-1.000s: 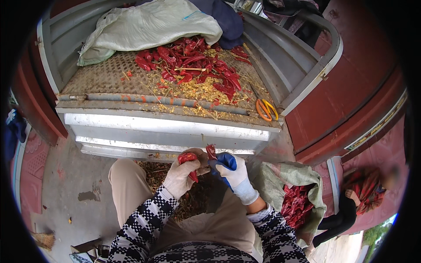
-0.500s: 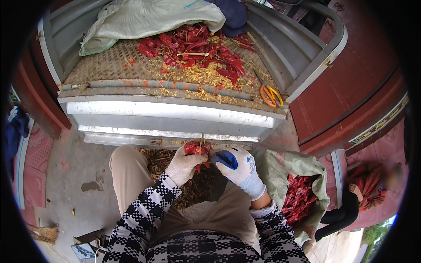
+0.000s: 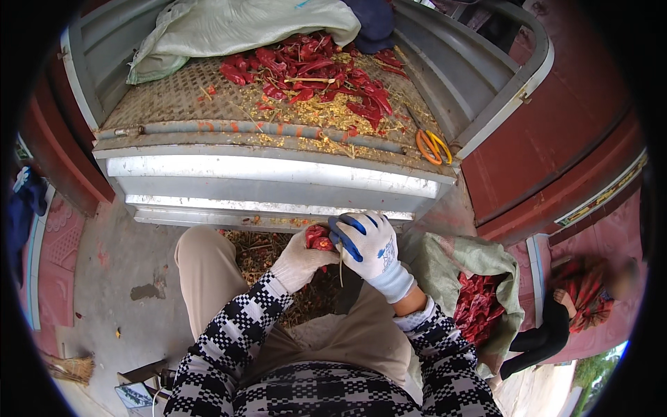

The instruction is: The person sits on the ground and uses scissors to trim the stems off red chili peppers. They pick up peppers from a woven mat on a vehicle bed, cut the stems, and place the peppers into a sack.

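My left hand (image 3: 300, 261), in an off-white glove, is closed around a few dried red chili peppers (image 3: 319, 237) above my lap. Right beside it, my right hand (image 3: 368, 244) wears a white glove with blue-coated fingers. Its fingertips are pinched together at the peppers' right side, where a thin pale stem (image 3: 341, 270) hangs down from them. The tips of the right fingers partly hide the peppers. In front of me, a heap of dried red chilies (image 3: 316, 66) lies on the metal truck bed (image 3: 167, 97), with yellow seeds scattered around it.
Orange-and-yellow-handled scissors (image 3: 432, 147) lie at the bed's right edge. A pale woven sack (image 3: 243, 28) covers the back of the bed. To my right stands an open sack (image 3: 511, 306) of red chilies. Stems and scraps (image 3: 306, 306) lie between my legs. A person (image 3: 583, 299) sits at far right.
My right hand has moved up and closer over the peppers. The stem that stood upright above them now hangs below the right fingers. The left hand has shifted slightly right.
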`<state>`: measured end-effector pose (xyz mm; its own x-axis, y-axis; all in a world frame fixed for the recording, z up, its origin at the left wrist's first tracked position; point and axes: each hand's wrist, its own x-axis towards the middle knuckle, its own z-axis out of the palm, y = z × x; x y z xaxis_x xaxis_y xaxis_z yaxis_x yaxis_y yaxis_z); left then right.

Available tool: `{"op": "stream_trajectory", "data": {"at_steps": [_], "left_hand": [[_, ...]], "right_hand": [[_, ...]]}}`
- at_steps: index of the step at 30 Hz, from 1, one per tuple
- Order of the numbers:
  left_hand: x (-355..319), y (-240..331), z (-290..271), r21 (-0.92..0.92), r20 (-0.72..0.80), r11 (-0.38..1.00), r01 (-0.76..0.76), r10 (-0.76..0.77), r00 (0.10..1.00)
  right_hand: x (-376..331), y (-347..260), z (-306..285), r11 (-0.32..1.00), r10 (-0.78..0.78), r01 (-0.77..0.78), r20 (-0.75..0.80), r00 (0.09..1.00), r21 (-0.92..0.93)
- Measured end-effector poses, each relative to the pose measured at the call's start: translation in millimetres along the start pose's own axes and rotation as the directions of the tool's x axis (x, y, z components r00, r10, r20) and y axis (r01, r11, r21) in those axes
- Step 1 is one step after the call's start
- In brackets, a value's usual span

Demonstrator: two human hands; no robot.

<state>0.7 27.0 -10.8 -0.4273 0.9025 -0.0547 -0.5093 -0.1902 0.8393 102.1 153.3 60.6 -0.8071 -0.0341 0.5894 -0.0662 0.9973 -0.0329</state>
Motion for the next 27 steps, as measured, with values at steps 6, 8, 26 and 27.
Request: {"op": "stream_trajectory", "data": {"at_steps": [6,8,26,27], "left_hand": [[-6,7,1,0.048,0.001,0.997,0.058,-0.058,0.998],[-5,2,2,0.059,-0.015,0.998,0.014,-0.013,1.000],[-1,-8,3,0.080,-0.114,0.994,-0.076,0.085,0.990],[-1,-8,2,0.076,-0.113,0.994,-0.073,0.081,0.990]], "right_hand": [[-5,2,7,1.000,-0.005,0.005,-0.001,1.000,-0.026],[-5,1,10,0.988,0.110,-0.105,-0.040,0.993,0.110],[-18,-1,33,-0.356,0.647,-0.624,0.665,0.371,0.695],[-14,-3,29,-0.365,0.637,-0.646,0.686,0.353,0.671]]}}
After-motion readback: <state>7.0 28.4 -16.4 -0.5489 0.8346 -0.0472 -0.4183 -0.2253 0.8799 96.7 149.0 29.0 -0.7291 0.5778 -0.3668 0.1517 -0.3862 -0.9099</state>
